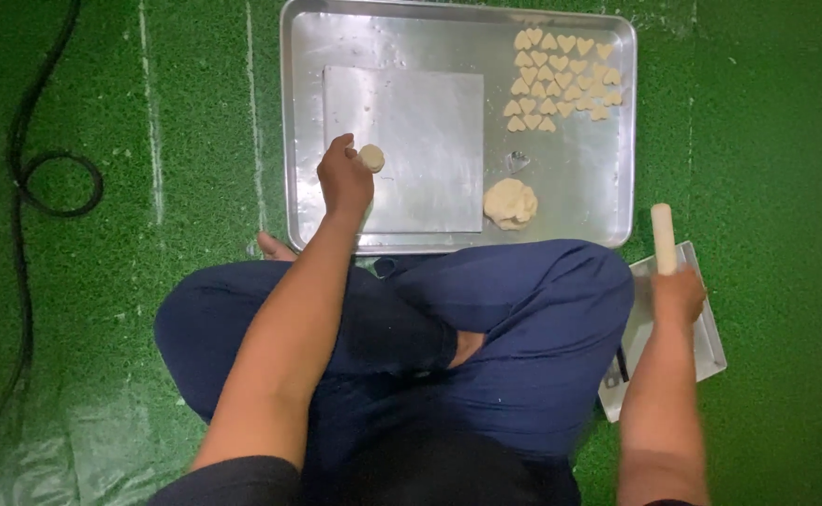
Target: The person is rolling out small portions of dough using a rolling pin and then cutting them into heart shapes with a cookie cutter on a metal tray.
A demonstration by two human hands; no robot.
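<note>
legs: crossed legs in dark blue trousers (486, 328) fill the bottom of the view, nearest the camera, with a bare foot (275, 248) showing at the tray's near left corner.
left hand: left hand (343, 178) is over the near left part of the metal sheet, fingers curled, pinching a small dough ball (371, 157) at its fingertips.
right hand: right hand (678, 295) is off to the side of the big tray, closed around the lower end of a pale rolling pin (663, 239) that points away from the body.
metal sheet: flat square metal sheet (420, 131) lies inside the large tray, left of centre.
large tray: shiny rectangular large tray (617, 187) sits on the ground in front of the knees.
dough lump: bigger dough lump (510, 203) rests on the tray just beside the sheet's near right corner.
cutter: small heart cutter (518, 161) lies just above the lump.
hearts: cut dough hearts (561, 80) are packed in rows in the tray's far right corner, well apart from both hands.
small tray: smaller tray (706, 347) lies under the right hand, partly tucked beneath the knee.
ground: green turf mat (776, 141) all round, with a black cable (27, 169) looping at far left.
</note>
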